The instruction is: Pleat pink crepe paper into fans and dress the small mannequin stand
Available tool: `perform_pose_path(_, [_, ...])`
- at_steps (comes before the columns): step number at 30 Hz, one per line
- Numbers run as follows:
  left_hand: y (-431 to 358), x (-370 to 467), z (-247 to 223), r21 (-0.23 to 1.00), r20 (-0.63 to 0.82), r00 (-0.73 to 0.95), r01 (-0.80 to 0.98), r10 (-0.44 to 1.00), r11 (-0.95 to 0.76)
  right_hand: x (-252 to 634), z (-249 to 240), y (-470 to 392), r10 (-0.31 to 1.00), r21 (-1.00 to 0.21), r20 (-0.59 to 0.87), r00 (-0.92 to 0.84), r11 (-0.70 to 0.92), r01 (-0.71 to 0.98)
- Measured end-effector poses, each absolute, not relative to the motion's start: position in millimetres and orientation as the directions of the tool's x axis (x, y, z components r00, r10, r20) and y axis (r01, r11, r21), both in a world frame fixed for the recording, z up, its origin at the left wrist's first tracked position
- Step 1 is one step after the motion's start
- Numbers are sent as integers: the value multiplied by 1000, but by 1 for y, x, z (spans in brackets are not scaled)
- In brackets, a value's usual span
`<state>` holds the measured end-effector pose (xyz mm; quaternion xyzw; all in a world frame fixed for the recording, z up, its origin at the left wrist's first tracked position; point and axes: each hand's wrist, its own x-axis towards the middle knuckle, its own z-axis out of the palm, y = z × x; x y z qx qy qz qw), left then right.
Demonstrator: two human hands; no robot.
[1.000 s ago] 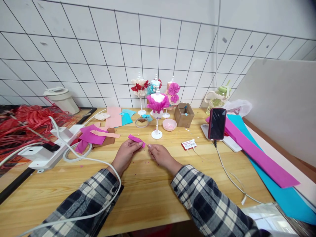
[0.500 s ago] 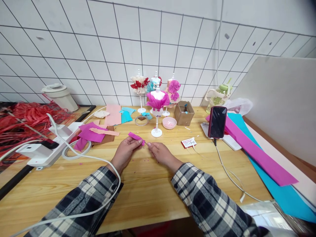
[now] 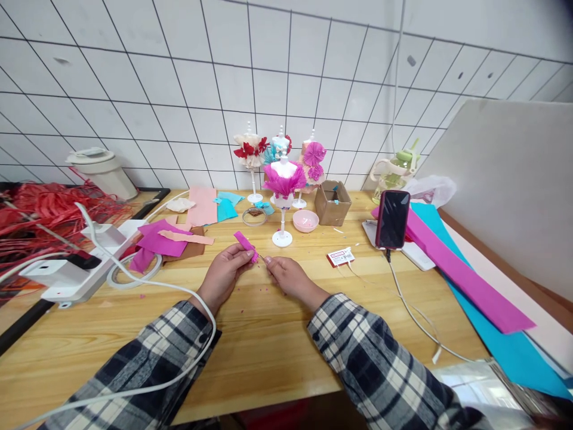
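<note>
Pinched in my left hand (image 3: 227, 272) is a strip of magenta crepe paper (image 3: 243, 240), its lower end gathered and ruffled near the thumb. My right hand (image 3: 290, 276) is closed on a thin needle (image 3: 261, 257), whose tip points at the gathered end; whether it pierces the paper is too small to tell. Just beyond the hands stands a small white dress form (image 3: 283, 218) with a ruffled magenta paper top (image 3: 285, 179). Tiny magenta scraps lie on the wood between my hands.
Behind are several decorated dress forms (image 3: 251, 152), a pink bowl (image 3: 305, 221) and a cardboard box (image 3: 332, 203). Leftward lie magenta paper pieces (image 3: 163, 239), a power strip (image 3: 92, 266) and a white cable (image 3: 197, 364) crossing my left sleeve. Rightward stand a phone (image 3: 393, 220) and long paper sheets (image 3: 465, 275).
The magenta strip has tilted more upright in my left hand, and its gathered end shows more. My right hand has shifted slightly left. The whole view has moved a little.
</note>
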<state>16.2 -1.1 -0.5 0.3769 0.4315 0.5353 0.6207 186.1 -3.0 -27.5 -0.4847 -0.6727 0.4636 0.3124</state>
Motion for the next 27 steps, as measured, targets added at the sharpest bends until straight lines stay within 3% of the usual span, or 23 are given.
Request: perform_pose_path(27, [0,16,-2,937,-129,79,-318,988,148,187,-23,-4,921,-929,-32,-388,116,353])
